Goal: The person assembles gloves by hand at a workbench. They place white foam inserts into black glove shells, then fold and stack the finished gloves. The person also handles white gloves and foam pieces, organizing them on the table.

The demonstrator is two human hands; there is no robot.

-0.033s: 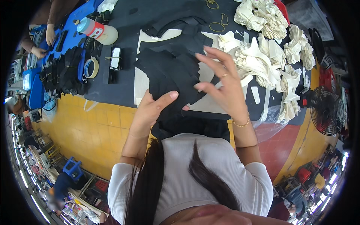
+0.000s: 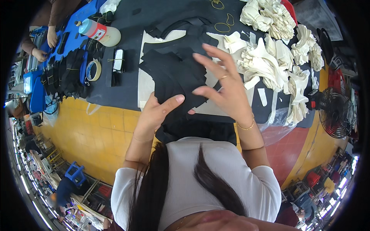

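Observation:
A stack of black cut fabric pieces (image 2: 175, 73) lies fanned over a pale sheet (image 2: 145, 89) at the table's near edge. My left hand (image 2: 156, 111) grips the stack's near end, thumb on top and fingers beneath; one fingertip peeks out past the cloth. Over the stack's right side hovers my right hand (image 2: 227, 84), fingers spread apart and holding nothing. Beyond the stack, more black pieces (image 2: 185, 27) curve across the sheet. Cream fabric bundles (image 2: 262, 63) are heaped to the right of my right hand.
To the left stand a bottle of pale liquid (image 2: 106, 34), a tape roll (image 2: 93, 70) and a small banded bundle (image 2: 118, 61). Rubber bands (image 2: 224, 24) lie at the back. A black fan (image 2: 334, 111) is at the right. Another person's hands (image 2: 46, 44) work at far left.
My right hand has shifted slightly left over the black fabric pieces. My left hand keeps its grip with barely any movement.

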